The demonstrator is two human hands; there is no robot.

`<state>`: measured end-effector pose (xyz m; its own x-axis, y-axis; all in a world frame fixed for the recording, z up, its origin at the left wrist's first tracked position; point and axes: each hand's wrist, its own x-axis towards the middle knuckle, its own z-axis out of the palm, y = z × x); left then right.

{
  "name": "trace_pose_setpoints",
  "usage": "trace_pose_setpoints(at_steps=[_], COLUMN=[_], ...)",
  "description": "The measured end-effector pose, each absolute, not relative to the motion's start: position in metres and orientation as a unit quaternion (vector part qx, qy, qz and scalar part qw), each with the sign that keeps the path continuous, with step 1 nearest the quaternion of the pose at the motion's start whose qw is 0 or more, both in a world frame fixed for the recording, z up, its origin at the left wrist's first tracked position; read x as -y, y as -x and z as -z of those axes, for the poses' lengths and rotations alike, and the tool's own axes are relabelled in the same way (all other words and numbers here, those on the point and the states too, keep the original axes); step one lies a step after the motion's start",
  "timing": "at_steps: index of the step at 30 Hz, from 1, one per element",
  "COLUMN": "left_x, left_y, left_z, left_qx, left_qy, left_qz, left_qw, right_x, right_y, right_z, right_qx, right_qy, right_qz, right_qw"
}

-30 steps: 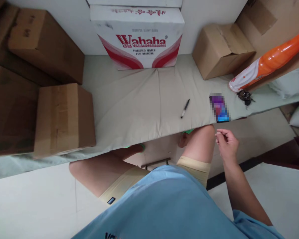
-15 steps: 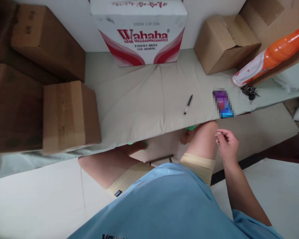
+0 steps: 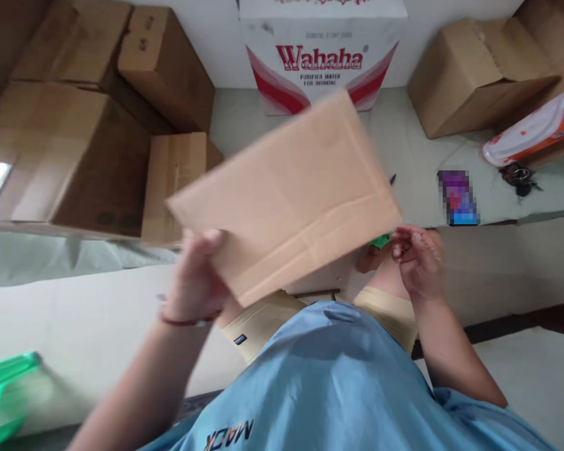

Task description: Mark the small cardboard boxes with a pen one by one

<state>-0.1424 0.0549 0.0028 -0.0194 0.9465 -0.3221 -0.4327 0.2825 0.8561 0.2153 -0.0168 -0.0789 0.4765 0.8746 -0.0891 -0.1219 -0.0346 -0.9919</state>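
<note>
My left hand (image 3: pixel 197 272) is closed on the lower left edge of a flat piece of brown cardboard (image 3: pixel 296 194), thumb on its face and the other fingers hidden behind. The piece is held up at a tilt, its right side higher, with crease lines along its lower and right edges. Just under its lower right corner is my right hand (image 3: pixel 418 260), fingers loosely bent and apart, with nothing visible in them. Whether those fingertips touch the corner I cannot tell. Behind the cardboard only the tip of a pen (image 3: pixel 393 180) shows.
A white Wahaha carton (image 3: pixel 324 56) stands against the wall. Brown boxes stand at left, including a small carton (image 3: pixel 162 188), and another box (image 3: pixel 479 75) at right. A phone (image 3: pixel 458 197), keys (image 3: pixel 519 178) and an orange-white package (image 3: pixel 531 125) lie right. Something green (image 3: pixel 9 388) is low left.
My left hand has come into view from the left with the flat brown cardboard, which now covers most of the pen. My right hand's fingers have loosened. The view has shifted left.
</note>
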Motion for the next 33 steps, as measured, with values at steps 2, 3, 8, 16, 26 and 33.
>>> trace_pose_setpoints(at_steps=[2,3,8,16,26,33], left_x=[-0.038,-0.030,-0.004,0.006,0.014,0.012], left_y=[0.121,0.110,0.084,0.085,0.106,0.118], left_z=[0.017,0.027,0.050,0.019,0.055,0.060], left_qx=[-0.473,-0.480,-0.512,-0.457,-0.460,-0.478], left_qy=[-0.248,-0.242,-0.315,-0.358,-0.261,-0.146], left_qz=[-0.523,-0.512,-0.414,-0.451,-0.457,-0.494], left_qw=[0.664,0.670,0.684,0.678,0.715,0.711], right_x=[0.017,0.019,0.034,0.019,0.041,0.056], right_y=[-0.210,-0.208,-0.215,-0.220,-0.194,-0.181], right_z=[0.078,0.079,0.093,0.107,0.077,0.031], right_qx=[0.328,0.334,0.349,0.358,0.409,0.659], right_qy=[0.577,0.576,0.637,0.633,0.638,0.481], right_qz=[-0.404,-0.403,-0.387,-0.377,-0.374,-0.326], right_qw=[0.630,0.629,0.568,0.574,0.535,0.478])
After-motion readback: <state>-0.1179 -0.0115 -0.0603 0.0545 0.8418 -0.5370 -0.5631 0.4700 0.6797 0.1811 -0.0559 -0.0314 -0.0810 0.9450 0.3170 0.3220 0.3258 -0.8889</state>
